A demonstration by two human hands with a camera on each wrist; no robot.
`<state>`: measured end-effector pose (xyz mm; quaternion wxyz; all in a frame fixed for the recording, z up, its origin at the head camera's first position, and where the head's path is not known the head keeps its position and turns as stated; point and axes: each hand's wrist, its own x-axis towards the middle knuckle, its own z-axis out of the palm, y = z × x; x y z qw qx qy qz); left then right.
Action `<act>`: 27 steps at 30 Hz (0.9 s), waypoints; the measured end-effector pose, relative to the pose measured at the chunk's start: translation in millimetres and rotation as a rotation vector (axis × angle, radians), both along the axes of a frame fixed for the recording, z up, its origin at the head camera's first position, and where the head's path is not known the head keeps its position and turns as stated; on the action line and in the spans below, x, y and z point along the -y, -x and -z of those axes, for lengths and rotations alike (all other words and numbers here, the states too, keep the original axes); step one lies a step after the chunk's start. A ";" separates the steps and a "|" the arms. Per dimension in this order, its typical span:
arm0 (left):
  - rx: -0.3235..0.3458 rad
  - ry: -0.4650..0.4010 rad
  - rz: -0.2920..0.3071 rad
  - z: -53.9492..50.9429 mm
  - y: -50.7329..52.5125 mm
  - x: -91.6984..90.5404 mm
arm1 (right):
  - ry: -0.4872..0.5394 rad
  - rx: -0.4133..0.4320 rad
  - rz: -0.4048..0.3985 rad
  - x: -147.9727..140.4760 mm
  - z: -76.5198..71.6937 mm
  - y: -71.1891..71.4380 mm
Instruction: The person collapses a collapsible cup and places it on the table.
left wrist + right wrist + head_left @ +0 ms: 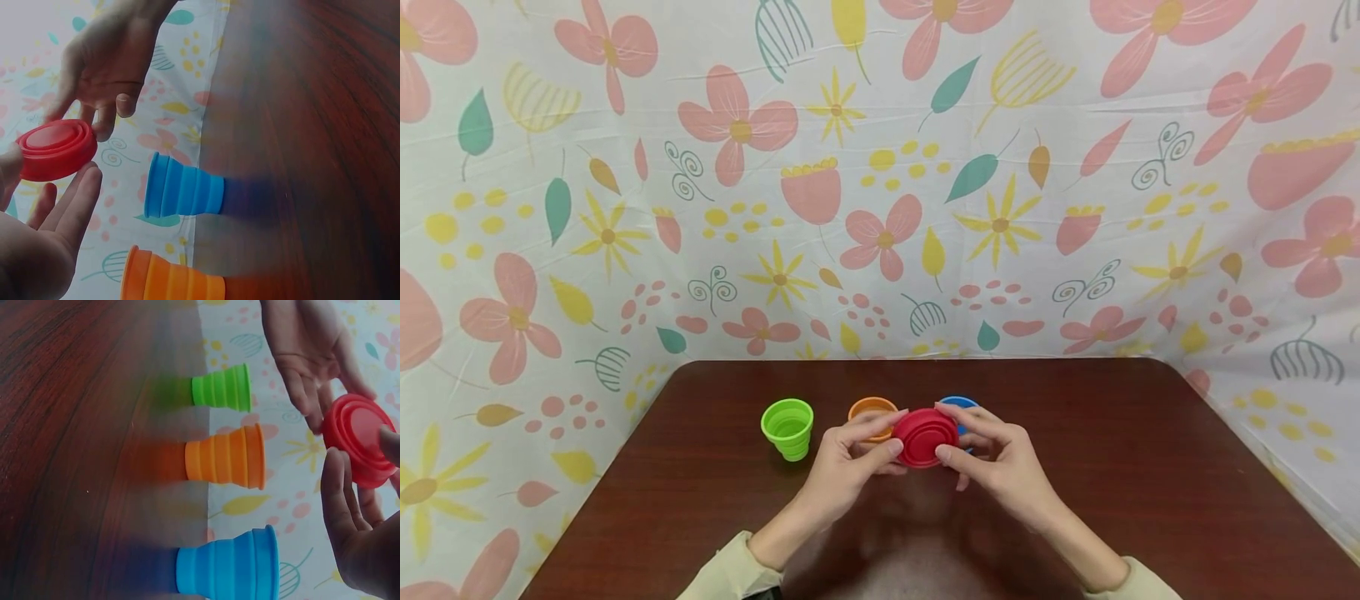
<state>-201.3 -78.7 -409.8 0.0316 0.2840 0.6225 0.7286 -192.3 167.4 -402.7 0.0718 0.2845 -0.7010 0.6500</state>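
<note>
A red collapsible cup (927,438), folded flat into a disc, is held above the table between both hands. The left hand (848,463) pinches its left edge, thumb on the near face; the right hand (1004,461) pinches its right side the same way. In the left wrist view the red cup (57,150) shows its ringed face, with the left hand (47,231) below it and the right hand (115,62) above. The right wrist view shows the red cup (359,440) tilted between the right hand (369,544) and left hand (312,356).
On the brown table (700,517) stand a green cup (788,428) at left, an orange cup (867,408) behind the left hand and a blue cup (958,402) partly hidden behind the right hand. A flower-patterned cloth (880,167) hangs behind the table.
</note>
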 end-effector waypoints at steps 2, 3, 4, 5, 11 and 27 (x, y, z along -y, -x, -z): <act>-0.020 -0.001 -0.013 0.2 -0.1 -0.2 | -0.005 -0.014 0.023 0.6 -0.7 -1.1; -0.031 -0.003 -0.021 -0.1 -0.3 -0.3 | -0.008 -0.018 0.034 1.0 -1.1 -1.6; -0.038 -0.004 -0.030 -0.3 -0.5 -0.4 | -0.008 -0.019 0.044 1.3 -1.4 -2.0; -0.050 -0.013 -0.037 0.0 -0.3 -0.7 | -0.008 -0.015 0.054 1.6 -1.8 -2.4; -0.076 -0.065 -0.074 1.7 0.8 -2.4 | 0.020 0.006 0.087 2.4 -4.5 -3.5; -0.077 -0.054 -0.130 -0.6 -2.2 -4.4 | 0.116 -0.056 0.071 0.1 -7.5 -3.4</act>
